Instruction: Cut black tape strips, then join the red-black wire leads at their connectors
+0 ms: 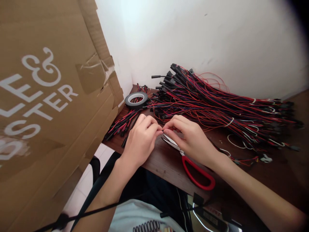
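Note:
My left hand [143,137] and my right hand [189,137] meet fingertip to fingertip above the front of the table, both closed in a pinch. A thin dark wire [162,130] shows between the fingertips; most of it is hidden. Under my right hand lies a pair of scissors [198,175] with red handles, its blades pointing to the left hand. Behind my right wrist, a cable with coloured wires [249,160] runs to the right along the table. Loose black and red cables [118,127] lie beside and behind my left hand.
A roll of black tape [136,100] rests on the cables at the back left. A large heap of bundled red and black cables [217,103] lies along the wall. On the left a big cardboard box [55,112] stands close, and the table's front edge [166,174] is near my body.

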`<action>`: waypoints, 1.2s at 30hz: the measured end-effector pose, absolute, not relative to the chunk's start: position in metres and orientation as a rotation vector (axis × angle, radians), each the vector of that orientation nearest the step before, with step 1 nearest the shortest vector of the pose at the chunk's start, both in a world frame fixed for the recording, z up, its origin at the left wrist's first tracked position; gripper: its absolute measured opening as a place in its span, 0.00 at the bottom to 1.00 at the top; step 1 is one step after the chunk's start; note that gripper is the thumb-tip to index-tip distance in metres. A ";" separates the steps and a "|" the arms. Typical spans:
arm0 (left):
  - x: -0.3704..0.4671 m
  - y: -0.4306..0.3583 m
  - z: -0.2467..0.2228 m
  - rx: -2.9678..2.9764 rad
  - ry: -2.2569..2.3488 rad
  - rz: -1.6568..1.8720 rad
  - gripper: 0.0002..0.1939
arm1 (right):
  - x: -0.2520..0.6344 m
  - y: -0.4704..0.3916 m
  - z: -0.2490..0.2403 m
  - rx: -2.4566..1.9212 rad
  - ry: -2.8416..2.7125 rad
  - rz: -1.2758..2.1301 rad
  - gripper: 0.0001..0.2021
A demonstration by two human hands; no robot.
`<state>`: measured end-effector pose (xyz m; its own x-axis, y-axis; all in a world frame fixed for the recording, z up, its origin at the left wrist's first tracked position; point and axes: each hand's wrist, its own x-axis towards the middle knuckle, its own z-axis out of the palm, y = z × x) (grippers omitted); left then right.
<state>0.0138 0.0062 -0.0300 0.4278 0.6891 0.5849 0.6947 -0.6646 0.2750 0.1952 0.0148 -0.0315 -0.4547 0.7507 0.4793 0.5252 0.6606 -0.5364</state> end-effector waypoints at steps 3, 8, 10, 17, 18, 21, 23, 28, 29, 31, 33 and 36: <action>0.013 0.007 -0.031 -2.630 -1.233 -1.066 0.08 | 0.194 0.014 -0.031 -1.038 -2.245 0.379 0.08; 0.011 0.008 -0.030 -2.657 -1.152 -1.105 0.05 | 0.196 0.016 -0.028 -1.052 -2.247 0.527 0.13; 0.010 0.008 -0.029 -2.683 -1.144 -1.114 0.04 | 0.197 0.017 -0.027 -1.054 -2.200 0.585 0.13; 0.013 0.007 -0.027 -2.720 -1.258 -1.109 0.08 | 0.198 0.017 -0.027 -1.060 -2.136 0.565 0.10; 0.013 0.008 -0.027 -2.721 -1.274 -1.097 0.08 | 0.198 0.016 -0.028 -1.052 -2.141 0.540 0.10; 0.013 0.009 -0.028 -2.720 -1.309 -1.059 0.09 | 0.196 0.015 -0.030 -1.030 -2.151 0.449 0.09; 0.014 0.009 -0.029 -2.714 -1.332 -1.027 0.09 | 0.195 0.014 -0.032 -1.025 -2.147 0.403 0.09; 0.016 0.009 -0.030 -2.673 -1.388 -0.947 0.10 | 0.193 0.014 -0.032 -1.052 -2.088 0.549 0.08; 0.016 0.009 -0.029 -2.668 -1.391 -0.943 0.10 | 0.193 0.014 -0.032 -1.057 -2.068 0.587 0.08; 0.016 0.008 -0.027 -2.671 -1.393 -0.954 0.10 | 0.193 0.014 -0.032 -1.057 -2.032 0.616 0.07; 0.016 0.008 -0.025 -2.692 -1.385 -0.977 0.07 | 0.193 0.014 -0.031 -1.055 -2.008 0.600 0.06; 0.016 0.008 -0.023 -2.710 -1.343 -1.018 0.04 | 0.194 0.015 -0.029 -1.056 -1.993 0.589 0.07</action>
<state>0.0156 0.0078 -0.0234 0.4426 0.7299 0.5210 0.6985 -0.6449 0.3102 0.1942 0.0146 -0.0293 -0.3421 0.8374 0.4263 0.4714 0.5454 -0.6931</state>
